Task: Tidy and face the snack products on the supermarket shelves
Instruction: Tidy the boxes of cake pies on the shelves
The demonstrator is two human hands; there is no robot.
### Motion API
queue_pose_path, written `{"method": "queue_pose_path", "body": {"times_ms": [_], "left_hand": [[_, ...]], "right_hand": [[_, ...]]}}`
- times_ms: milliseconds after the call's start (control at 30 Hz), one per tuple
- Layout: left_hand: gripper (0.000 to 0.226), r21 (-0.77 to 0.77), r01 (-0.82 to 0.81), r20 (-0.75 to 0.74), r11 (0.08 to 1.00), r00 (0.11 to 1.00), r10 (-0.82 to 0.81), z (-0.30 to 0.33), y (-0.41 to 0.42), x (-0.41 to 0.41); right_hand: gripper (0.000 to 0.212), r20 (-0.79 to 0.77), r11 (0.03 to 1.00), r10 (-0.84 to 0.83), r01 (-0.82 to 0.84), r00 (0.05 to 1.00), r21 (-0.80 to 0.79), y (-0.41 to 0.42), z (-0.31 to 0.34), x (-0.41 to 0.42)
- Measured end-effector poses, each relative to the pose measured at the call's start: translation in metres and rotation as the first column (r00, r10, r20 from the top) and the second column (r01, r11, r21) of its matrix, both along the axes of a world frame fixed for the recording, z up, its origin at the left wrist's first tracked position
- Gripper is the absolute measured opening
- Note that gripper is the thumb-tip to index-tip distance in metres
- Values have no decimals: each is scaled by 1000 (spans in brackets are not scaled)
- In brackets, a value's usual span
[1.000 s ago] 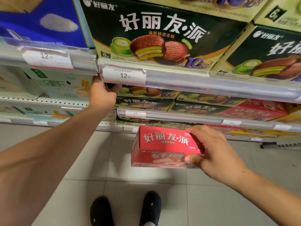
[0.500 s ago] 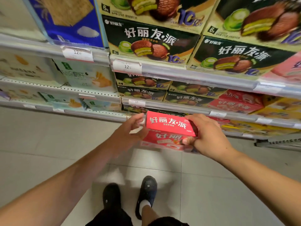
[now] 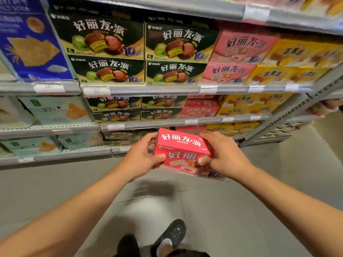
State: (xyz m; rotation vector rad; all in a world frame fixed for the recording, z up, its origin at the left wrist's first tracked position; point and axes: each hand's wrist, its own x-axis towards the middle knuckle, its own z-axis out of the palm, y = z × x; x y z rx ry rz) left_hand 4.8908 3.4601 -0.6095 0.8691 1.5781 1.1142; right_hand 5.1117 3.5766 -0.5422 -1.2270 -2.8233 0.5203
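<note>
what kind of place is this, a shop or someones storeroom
Almost certainly a supermarket snack aisle. Tiered metal shelves carry rows of identical green pie boxes facing out, with price tags clipped along the shelf edges. Both hands hold a red pie box in front of them.

The held pie box (image 3: 182, 151) is red with white lettering and a paler pink lower face. The matcha pie boxes (image 3: 107, 70) are dark green over beige, picturing brown pies with yellow-green filling. Beside them sit pink boxes (image 3: 229, 72) and yellow boxes (image 3: 278, 75). The cracker box (image 3: 31, 43) is blue. The floor tiles (image 3: 232, 210) are grey, the shoes (image 3: 173, 232) black.
</note>
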Motion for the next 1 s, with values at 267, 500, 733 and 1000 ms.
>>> {"method": "queue_pose_path", "body": {"times_ms": [267, 500, 733, 1000], "left_hand": [[53, -65, -3, -103, 998, 995, -4, 19, 32, 74], [50, -116, -174, -89, 978, 982, 164, 12, 81, 157], [51, -125, -319, -20, 939, 947, 319, -10, 104, 201], [58, -151, -385, 50, 910, 917, 397, -24, 141, 181]], "right_hand": [[81, -11, 989, -147, 147, 989, 3, 32, -9, 122], [83, -121, 778, -520, 411, 845, -476, 95, -60, 234], [47, -189, 784, -439, 271, 878, -559, 144, -76, 251], [27, -200, 769, -459, 274, 866, -578, 187, -81, 204]]}}
